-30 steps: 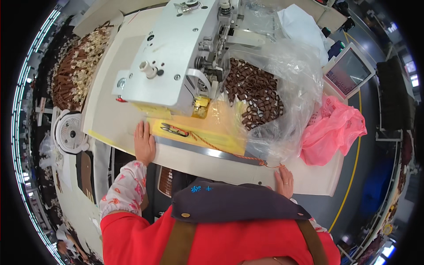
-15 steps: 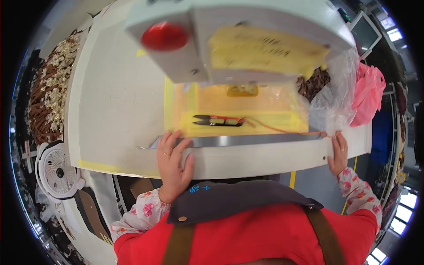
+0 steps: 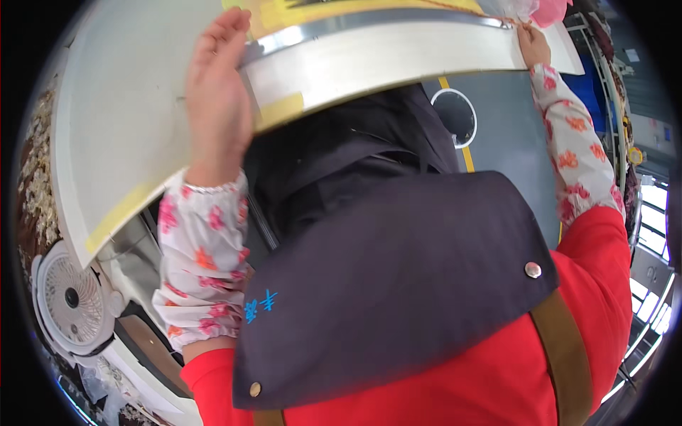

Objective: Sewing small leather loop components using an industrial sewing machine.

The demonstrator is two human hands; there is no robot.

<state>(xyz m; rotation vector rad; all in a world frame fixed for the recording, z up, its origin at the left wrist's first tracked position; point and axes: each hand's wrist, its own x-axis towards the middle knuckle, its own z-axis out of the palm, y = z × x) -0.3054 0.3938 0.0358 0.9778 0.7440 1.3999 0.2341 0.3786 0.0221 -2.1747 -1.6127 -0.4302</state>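
Nearest the camera: dark apron (image 3: 391,284), flap across the chest, metal snaps and blue stitching (image 3: 261,304) on it, brown strap (image 3: 565,362) over a red top (image 3: 604,277). Floral sleeves (image 3: 206,263) covered both forearms. Dark cloth (image 3: 341,156) bunched between apron and table.

Left hand (image 3: 222,106) was up over the table (image 3: 142,92), left of the middle of its near edge, fingers extended and lying close together, hand narrow, fingertips by the left end of a metal strip (image 3: 376,27). Contact with the tabletop: couldn't tell. Right hand (image 3: 534,46) was at the table's near edge, toward the near right corner, fingers bent, fingertips just beside the strip's right end and an orange cord (image 3: 455,7). Whether it pinched the cord: couldn't tell.

Metal strip lay along the near edge, set back behind a bare pale band. Yellow tape (image 3: 280,112) was stuck at the near edge, just right of the left hand. Yellow sheet (image 3: 284,18) sat behind the strip, mostly cropped; cord ran along its right part. Clear plastic (image 3: 518,7) and a pink bag (image 3: 549,12) lay behind the right hand, toward the table's right edge.

Off the table: white-ringed disc (image 3: 455,117) beyond the near edge, above the grey floor (image 3: 508,135); white fan (image 3: 73,298) near the table's near left corner; pile of brown and pale pieces (image 3: 39,177) past the left edge.
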